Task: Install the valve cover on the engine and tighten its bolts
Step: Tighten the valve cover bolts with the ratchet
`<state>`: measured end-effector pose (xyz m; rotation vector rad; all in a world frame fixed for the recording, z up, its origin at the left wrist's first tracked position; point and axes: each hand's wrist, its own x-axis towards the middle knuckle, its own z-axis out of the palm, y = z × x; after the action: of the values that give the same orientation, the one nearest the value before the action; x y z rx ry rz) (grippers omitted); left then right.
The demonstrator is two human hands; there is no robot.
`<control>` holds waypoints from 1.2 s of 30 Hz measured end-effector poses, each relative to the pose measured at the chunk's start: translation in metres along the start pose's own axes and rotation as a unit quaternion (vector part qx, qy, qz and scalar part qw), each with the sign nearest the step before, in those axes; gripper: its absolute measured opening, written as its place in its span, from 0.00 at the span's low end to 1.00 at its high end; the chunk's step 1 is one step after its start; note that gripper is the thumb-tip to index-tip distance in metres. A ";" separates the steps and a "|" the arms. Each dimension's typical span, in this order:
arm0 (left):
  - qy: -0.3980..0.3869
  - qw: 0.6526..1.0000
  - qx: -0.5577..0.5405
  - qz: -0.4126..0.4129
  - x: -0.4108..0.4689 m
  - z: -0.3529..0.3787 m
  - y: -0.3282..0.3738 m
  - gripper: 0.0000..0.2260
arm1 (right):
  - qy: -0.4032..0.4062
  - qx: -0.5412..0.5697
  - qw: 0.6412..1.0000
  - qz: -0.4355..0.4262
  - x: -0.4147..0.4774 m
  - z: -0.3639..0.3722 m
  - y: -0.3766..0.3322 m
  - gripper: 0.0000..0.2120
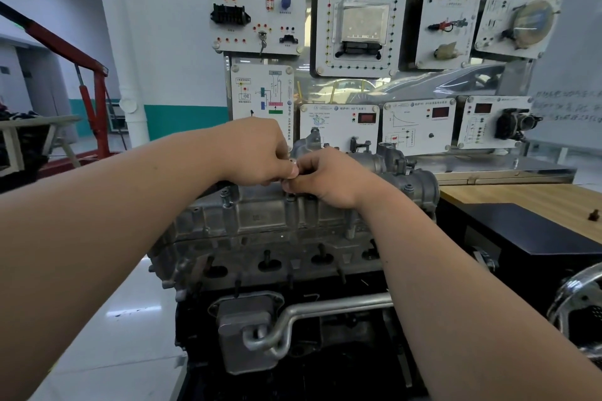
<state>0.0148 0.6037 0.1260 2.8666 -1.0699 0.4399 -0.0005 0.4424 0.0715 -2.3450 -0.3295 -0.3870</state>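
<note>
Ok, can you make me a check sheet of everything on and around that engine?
Surface: wooden bench, to the right of the engine.
Job's things: valve cover sits on the engine; a bolt stands in its near edge.
Clutter: black box by the bench; dark part on it.
Hands: left hand and right hand meet over the cover, pinching a small piece, mostly hidden.
Cables: nothing seen by the engine.
Surroundings: panels behind; red hoist at left.
</note>
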 end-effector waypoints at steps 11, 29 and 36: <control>0.102 0.994 -0.023 -0.019 0.001 -0.009 0.017 0.16 | 0.115 0.139 0.982 -0.052 -0.009 0.000 0.005 0.13; 0.042 0.996 -0.025 -0.070 -0.047 -0.007 -0.066 0.14 | 0.007 0.109 0.992 -0.056 0.028 0.058 -0.049 0.09; 0.016 0.998 -0.037 -0.042 -0.042 -0.011 -0.074 0.14 | -0.019 0.102 0.994 -0.035 0.032 0.058 -0.046 0.09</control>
<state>0.0296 0.6880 0.1286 2.8165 -0.9362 0.4312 0.0238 0.5188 0.0720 -2.1474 -0.4502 -0.3269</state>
